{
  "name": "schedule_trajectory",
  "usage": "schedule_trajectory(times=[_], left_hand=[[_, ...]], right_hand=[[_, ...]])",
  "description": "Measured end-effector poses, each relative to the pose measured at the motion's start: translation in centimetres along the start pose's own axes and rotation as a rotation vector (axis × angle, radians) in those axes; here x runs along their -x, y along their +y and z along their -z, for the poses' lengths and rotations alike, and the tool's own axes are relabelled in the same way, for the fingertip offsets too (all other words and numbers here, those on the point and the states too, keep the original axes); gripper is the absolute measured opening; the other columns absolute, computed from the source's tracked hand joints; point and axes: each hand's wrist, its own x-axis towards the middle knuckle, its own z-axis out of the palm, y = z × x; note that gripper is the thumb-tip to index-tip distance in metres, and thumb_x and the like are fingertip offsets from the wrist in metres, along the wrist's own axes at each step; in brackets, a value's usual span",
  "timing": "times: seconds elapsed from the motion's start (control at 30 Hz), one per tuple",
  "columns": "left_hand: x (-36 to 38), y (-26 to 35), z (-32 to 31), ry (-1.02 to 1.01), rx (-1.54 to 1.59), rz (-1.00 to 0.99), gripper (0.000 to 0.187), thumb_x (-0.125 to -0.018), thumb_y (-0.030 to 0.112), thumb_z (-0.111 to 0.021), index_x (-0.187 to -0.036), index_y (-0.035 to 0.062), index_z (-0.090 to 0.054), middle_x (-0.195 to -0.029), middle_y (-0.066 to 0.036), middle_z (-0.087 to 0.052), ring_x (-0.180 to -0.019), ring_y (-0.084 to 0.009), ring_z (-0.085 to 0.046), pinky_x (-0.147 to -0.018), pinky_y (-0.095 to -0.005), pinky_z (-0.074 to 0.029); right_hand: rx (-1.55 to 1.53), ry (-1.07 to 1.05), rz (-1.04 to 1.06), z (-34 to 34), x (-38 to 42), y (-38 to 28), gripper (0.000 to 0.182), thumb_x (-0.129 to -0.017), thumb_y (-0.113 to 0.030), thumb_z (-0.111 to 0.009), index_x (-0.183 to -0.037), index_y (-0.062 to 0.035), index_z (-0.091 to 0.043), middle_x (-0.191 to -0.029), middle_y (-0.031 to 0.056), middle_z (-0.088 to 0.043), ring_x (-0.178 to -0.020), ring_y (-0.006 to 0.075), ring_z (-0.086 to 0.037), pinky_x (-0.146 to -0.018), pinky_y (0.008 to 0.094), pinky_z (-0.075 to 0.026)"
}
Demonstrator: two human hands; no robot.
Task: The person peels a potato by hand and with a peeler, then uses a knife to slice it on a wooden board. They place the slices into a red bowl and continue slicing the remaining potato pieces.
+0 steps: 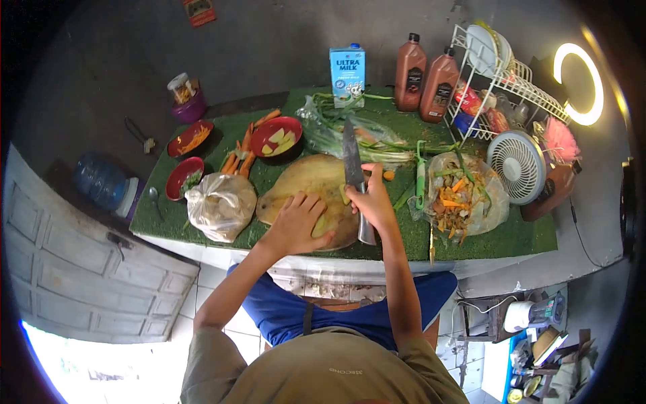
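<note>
My right hand (370,198) is wrapped around a kitchen knife (350,149), its broad blade pointing away from me and its handle end showing below the hand. A pale yellow slice, apparently potato, shows by those fingers. On the round wooden cutting board (303,175), my left hand (299,222) curls over a pale yellow potato piece (320,225), partly hidden between fingers and thumb. Behind the board, a red bowl (277,153) holds cut pale yellow pieces. Carrots (246,151) lie left of that bowl.
Left of the board sit a tied plastic bag (221,206) and small red bowls (176,182). On the right lie a bag of peelings (464,195), a green-handled peeler (420,182) and a white fan (517,167). Behind stand a milk carton (347,73), brown bottles (409,74) and a dish rack (501,84).
</note>
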Motion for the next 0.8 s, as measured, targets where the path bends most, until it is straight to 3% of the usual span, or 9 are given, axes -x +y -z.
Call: schedule_trajectory(times=[0.2,0.27,0.47,0.57,0.8], left_hand=[[2.0,-0.7,-1.1,0.042,-0.023,-0.086,0.071,-0.073,0.052,-0.074,-0.12,0.0003,-0.06,-0.121,-0.02,-0.054,-0.116,-0.0396,-0.048,-0.101,-0.0504,-0.042],[1.8,-0.7,-0.8,0.144,-0.061,-0.186,0.067,-0.076,0.055,-0.074,-0.112,0.0001,-0.063,-0.116,-0.018,-0.058,-0.111,-0.0367,-0.053,-0.095,-0.0461,-0.047],[2.1,-1.0,-1.2,0.262,0.024,-0.323,0.05,-0.077,0.047,-0.077,-0.094,0.0019,-0.065,-0.094,-0.014,-0.061,-0.088,-0.0342,-0.06,-0.08,-0.0407,-0.052],[2.2,-1.1,-1.6,0.357,0.019,-0.418,0.042,-0.076,0.04,-0.08,-0.083,0.0035,-0.06,-0.084,-0.012,-0.057,-0.076,-0.0308,-0.058,-0.068,-0.0397,-0.052],[3.6,-1.4,-2.6,0.444,-0.047,-0.539,0.033,-0.089,0.032,-0.073,-0.072,0.0089,-0.057,-0.076,-0.005,-0.055,-0.067,-0.0225,-0.059,-0.057,-0.0344,-0.049]], right_hand=[[-0.025,-0.028,0.074,0.0,0.2,0.6,0.052,-0.087,-0.008,-0.068,-0.123,-0.0042,-0.031,-0.081,0.0118,-0.06,-0.055,0.017,-0.06,-0.047,0.0333,-0.05],[0.005,-0.035,0.072,-0.1,0.0,0.5,0.053,-0.087,-0.007,-0.068,-0.124,-0.0048,-0.031,-0.081,0.0108,-0.059,-0.054,0.017,-0.059,-0.046,0.0332,-0.048],[-0.006,-0.036,0.092,0.0,-0.3,1.2,0.053,-0.086,-0.007,-0.069,-0.123,-0.0049,-0.03,-0.084,0.0105,-0.057,-0.054,0.0166,-0.058,-0.045,0.0329,-0.047],[-0.02,-0.023,0.068,-0.1,-0.3,0.5,0.052,-0.087,-0.006,-0.069,-0.122,-0.0052,-0.031,-0.082,0.0099,-0.057,-0.054,0.0158,-0.057,-0.045,0.0327,-0.047],[0.081,-0.018,0.054,-0.5,0.2,-0.5,0.05,-0.089,-0.006,-0.07,-0.122,-0.0051,-0.032,-0.079,0.0098,-0.057,-0.054,0.015,-0.056,-0.047,0.0328,-0.047]])
